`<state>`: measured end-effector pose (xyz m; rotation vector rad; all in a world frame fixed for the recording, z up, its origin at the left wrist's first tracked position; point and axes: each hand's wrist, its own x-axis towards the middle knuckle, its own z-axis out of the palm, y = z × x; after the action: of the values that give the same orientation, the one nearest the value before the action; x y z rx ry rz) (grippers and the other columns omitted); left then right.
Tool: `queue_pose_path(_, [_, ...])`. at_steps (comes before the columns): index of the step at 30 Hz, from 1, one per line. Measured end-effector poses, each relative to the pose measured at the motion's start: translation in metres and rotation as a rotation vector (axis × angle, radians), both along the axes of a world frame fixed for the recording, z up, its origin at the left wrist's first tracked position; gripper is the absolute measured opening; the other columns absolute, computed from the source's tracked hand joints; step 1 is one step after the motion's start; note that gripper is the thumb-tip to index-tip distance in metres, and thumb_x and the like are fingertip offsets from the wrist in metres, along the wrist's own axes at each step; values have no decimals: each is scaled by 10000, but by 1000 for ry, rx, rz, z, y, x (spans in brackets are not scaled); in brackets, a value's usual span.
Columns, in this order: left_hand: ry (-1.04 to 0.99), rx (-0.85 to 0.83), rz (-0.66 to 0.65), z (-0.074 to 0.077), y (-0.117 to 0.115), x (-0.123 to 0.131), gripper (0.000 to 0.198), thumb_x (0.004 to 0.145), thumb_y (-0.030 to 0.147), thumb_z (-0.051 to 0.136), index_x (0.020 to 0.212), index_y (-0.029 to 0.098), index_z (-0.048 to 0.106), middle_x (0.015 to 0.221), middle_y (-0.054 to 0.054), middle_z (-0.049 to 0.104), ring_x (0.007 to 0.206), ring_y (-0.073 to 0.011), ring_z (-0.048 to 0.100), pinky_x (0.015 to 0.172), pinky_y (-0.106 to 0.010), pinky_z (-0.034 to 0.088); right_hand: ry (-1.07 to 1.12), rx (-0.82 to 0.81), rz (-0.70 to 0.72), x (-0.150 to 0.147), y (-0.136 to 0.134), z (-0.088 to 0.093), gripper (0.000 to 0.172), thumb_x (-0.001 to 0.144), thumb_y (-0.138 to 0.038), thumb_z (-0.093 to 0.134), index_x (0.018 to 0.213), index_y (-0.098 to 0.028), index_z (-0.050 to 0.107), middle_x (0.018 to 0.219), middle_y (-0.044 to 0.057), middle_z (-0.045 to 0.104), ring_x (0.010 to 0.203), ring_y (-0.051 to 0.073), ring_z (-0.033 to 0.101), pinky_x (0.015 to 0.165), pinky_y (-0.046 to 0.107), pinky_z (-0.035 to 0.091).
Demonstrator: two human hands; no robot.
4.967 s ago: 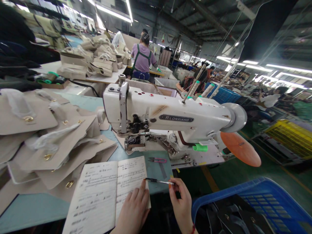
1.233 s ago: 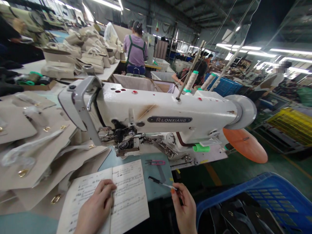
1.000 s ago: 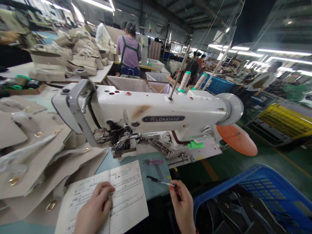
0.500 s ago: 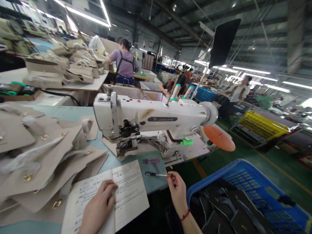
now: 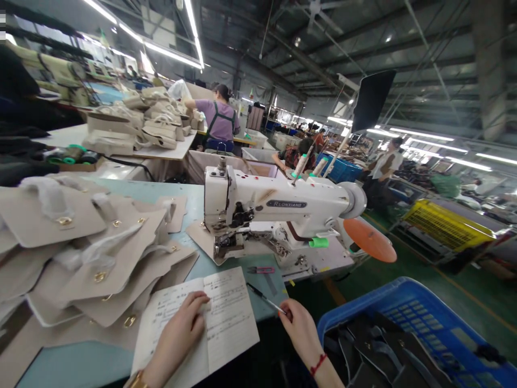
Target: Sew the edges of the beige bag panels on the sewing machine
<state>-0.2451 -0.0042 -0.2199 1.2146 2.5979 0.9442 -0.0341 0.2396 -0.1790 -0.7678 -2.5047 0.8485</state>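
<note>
An open notebook (image 5: pixel 226 318) with handwritten lines lies at the near edge of the pale blue table (image 5: pixel 189 199). My left hand (image 5: pixel 180 337) rests on its centre fold, fingers curled down onto the page. My right hand (image 5: pixel 301 331) is closed round the end of a thin pen (image 5: pixel 264 298), whose tip points up and left toward the notebook's right page. A white sewing machine (image 5: pixel 278 207) stands just beyond the notebook.
Beige bag panels with gold fittings (image 5: pixel 92 253) are heaped on the table's left. Pink thread snips (image 5: pixel 260 269) lie near the machine. A blue crate (image 5: pixel 407 334) of dark straps sits at lower right. A person in a purple top (image 5: pixel 220 121) works behind.
The view has pulled back and lifted. My left hand has slid slightly right along the notebook's fold. The pen in my right hand has tilted, tip now nearer the page.
</note>
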Motion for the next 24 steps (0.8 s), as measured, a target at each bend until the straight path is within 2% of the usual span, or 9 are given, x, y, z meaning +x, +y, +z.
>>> queue_pose_path(3, [165,-98,11,12,8,-20,351,895,230,363,1179,178,563,1343,-106,487,1165,-249,517,998,-381,399,-118,74,13,6,-15,2,145,769,-146,550,723,-218,667,681,17,653,629,169,594,588,232,390])
queue_pose_path(6, [266,-252,59,25,21,-38,406,898,334,400,1240,169,543,1363,-136,481,1218,-311,455,991,-439,366,-129,36,-8,13,-33,-6,182,756,-135,551,782,-231,703,679,21,678,631,175,625,589,227,396])
queue_pose_path(8, [265,-313,59,29,28,-45,419,872,405,442,1186,166,582,1232,-152,563,1149,-334,493,928,-449,387,-134,-75,-16,18,-45,-19,250,777,-140,517,913,-229,706,676,23,689,630,175,641,589,225,408])
queue_pose_path(11, [230,-349,38,30,35,-51,406,825,485,490,1037,172,637,1004,-134,614,986,-325,562,827,-427,407,-111,-379,0,25,-59,-46,349,796,-145,450,1091,-176,633,592,2,662,520,146,601,529,206,409])
queue_pose_path(13, [197,-369,36,29,37,-52,412,806,508,504,996,166,634,964,-130,610,933,-318,583,789,-416,406,-76,-536,-5,28,-64,-61,337,789,-161,435,1082,-135,600,524,-20,611,448,126,534,476,193,384])
queue_pose_path(15, [149,-383,30,29,39,-53,428,797,524,505,978,155,623,957,-130,609,866,-305,607,734,-397,408,-38,-617,-23,30,-66,-67,272,800,-200,435,1007,-125,595,488,-35,560,425,114,476,446,186,348])
queue_pose_path(17, [93,-384,12,32,39,-51,422,808,529,490,952,153,617,951,-124,617,805,-281,622,684,-369,405,6,-670,-51,32,-64,-62,242,834,-255,427,963,-124,584,480,-38,533,423,106,442,435,185,319])
queue_pose_path(20, [28,-356,-31,41,37,-43,358,866,494,425,876,188,610,912,-84,639,810,-242,627,675,-327,395,81,-737,-59,32,-61,-37,293,891,-321,403,1032,-115,557,549,-11,580,446,104,452,446,190,327])
queue_pose_path(24, [-16,-321,-82,54,33,-24,376,942,445,296,813,230,577,886,-34,656,813,-198,624,675,-289,378,170,-701,137,22,-69,-2,279,943,-300,396,1131,-146,533,743,35,676,562,121,548,538,212,420])
